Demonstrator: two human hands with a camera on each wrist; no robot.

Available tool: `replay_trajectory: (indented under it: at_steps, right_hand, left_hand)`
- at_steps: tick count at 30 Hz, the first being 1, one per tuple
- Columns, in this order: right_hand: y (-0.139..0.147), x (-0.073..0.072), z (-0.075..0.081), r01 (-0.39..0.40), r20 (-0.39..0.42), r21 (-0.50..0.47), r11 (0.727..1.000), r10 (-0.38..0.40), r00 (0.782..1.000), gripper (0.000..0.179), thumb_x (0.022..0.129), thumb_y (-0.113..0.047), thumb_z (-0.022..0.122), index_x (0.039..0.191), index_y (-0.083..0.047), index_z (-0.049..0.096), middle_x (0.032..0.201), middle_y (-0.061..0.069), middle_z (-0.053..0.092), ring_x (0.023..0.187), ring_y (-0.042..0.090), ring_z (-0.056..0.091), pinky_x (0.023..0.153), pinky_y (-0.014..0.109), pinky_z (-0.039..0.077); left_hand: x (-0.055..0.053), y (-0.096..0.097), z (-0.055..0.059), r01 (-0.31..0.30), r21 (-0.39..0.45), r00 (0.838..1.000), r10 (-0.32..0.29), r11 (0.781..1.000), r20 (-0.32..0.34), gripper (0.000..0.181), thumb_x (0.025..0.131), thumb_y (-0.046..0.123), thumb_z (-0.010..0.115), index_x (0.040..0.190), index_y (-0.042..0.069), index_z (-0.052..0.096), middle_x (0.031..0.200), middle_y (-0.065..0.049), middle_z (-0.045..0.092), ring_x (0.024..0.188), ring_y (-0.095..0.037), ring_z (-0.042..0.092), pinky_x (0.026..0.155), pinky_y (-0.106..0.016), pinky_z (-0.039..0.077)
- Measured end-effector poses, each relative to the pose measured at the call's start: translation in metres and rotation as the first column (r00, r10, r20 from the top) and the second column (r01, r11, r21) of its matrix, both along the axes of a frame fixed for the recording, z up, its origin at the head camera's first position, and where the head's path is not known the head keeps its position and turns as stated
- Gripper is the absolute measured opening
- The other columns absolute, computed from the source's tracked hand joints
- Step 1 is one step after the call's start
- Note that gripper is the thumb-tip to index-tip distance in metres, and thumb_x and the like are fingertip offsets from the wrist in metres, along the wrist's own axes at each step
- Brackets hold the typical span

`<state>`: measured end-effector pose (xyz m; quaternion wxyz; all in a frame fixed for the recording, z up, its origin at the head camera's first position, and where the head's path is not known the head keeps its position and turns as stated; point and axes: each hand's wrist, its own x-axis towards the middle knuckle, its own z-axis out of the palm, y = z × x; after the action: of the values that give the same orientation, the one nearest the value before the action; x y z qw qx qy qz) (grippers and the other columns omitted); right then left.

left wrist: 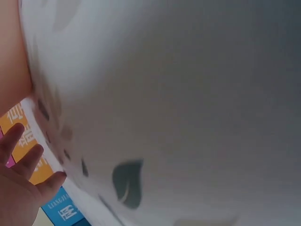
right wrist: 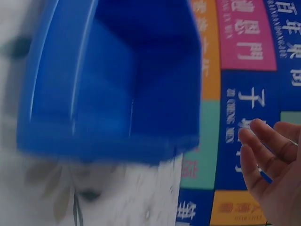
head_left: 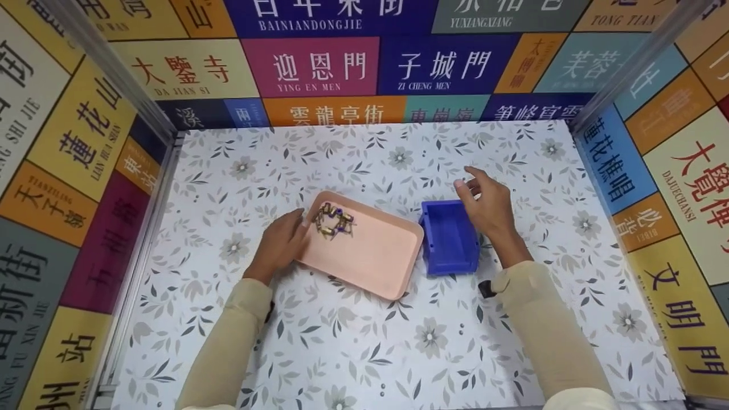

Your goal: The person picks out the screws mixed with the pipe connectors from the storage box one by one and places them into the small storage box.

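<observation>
A pink tray (head_left: pixel 364 253) lies at an angle on the table, with a small cluster of brass-coloured metal pieces (head_left: pixel 335 219) at its far left end. My left hand (head_left: pixel 279 242) is at the tray's left edge, its fingers extended; the left wrist view shows the fingers (left wrist: pixel 28 162) spread apart. Just right of the tray stands a blue plastic bin (head_left: pixel 450 239), whose inside looks bare. Over the bin's right side hovers my right hand (head_left: pixel 487 202), fingers loosely bent and holding nothing. The right wrist view has that hand (right wrist: pixel 275 165) apart from the bin (right wrist: pixel 113 89).
The table (head_left: pixel 342 353) has a white cover with leaves and flowers. Panels with printed Chinese signs (head_left: pixel 319 65) rise behind it and on both sides. Metal frame posts (head_left: pixel 139 85) stand at the back corners.
</observation>
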<state>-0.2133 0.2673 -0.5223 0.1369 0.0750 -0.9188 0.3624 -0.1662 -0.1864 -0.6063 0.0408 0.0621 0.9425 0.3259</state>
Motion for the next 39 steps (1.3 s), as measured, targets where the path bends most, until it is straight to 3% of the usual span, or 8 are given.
replay_trajectory:
  at_steps: [5,13,26,35,39]
  right_hand:
    - [-0.033,0.007,-0.005,-0.071,-0.049,-0.069,0.995,0.067,0.997,0.043,0.099,-0.040,0.064,0.131,-0.011,0.069,0.094,0.014,0.076,0.084,0.031,0.074,0.076,0.050,0.059]
    - [-0.068,0.014,-0.020,-0.176,-0.017,-0.116,0.978,0.175,0.984,0.040,0.099,-0.037,0.065,0.127,-0.008,0.071,0.091,0.010,0.077,0.078,0.026,0.075,0.074,0.048,0.060]
    - [-0.101,0.013,-0.023,-0.248,0.050,-0.146,0.958,0.257,0.965,0.041,0.099,-0.038,0.066,0.127,-0.010,0.071,0.094,0.013,0.076,0.080,0.028,0.072,0.073,0.051,0.059]
    - [-0.129,0.008,-0.033,-0.286,0.116,-0.141,0.948,0.302,0.946,0.037,0.097,-0.032,0.071,0.125,-0.008,0.071,0.091,0.012,0.076,0.079,0.026,0.074,0.071,0.043,0.061]
    - [-0.138,0.005,-0.041,-0.303,0.131,-0.122,0.945,0.318,0.939,0.034,0.095,-0.026,0.073,0.123,-0.008,0.071,0.091,0.011,0.075,0.078,0.024,0.073,0.072,0.042,0.061]
  left_hand:
    - [0.003,0.003,-0.002,-0.013,-0.072,1.000,0.015,0.997,0.020,0.056,0.111,0.045,0.033,0.156,0.013,0.043,0.152,-0.015,0.053,0.143,-0.036,0.045,0.120,-0.067,0.023]
    - [0.006,0.005,-0.003,-0.027,-0.119,0.994,0.040,0.993,0.106,0.056,0.110,0.049,0.027,0.161,0.026,0.035,0.163,-0.007,0.041,0.155,-0.036,0.027,0.119,-0.075,0.003]
    - [0.007,0.008,-0.006,0.020,-0.197,0.998,-0.007,0.980,0.069,0.053,0.109,0.051,0.021,0.162,0.048,0.014,0.163,0.000,0.040,0.155,-0.040,0.025,0.116,-0.079,0.005]
    - [0.007,0.007,-0.010,0.022,-0.225,0.999,-0.015,0.974,0.029,0.053,0.110,0.048,0.021,0.163,0.043,0.017,0.160,0.000,0.042,0.153,-0.037,0.028,0.113,-0.082,0.009]
    - [0.007,0.008,-0.011,0.016,-0.235,0.999,-0.008,0.972,0.035,0.053,0.110,0.048,0.019,0.162,0.046,0.015,0.161,0.001,0.042,0.153,-0.038,0.028,0.114,-0.081,0.008]
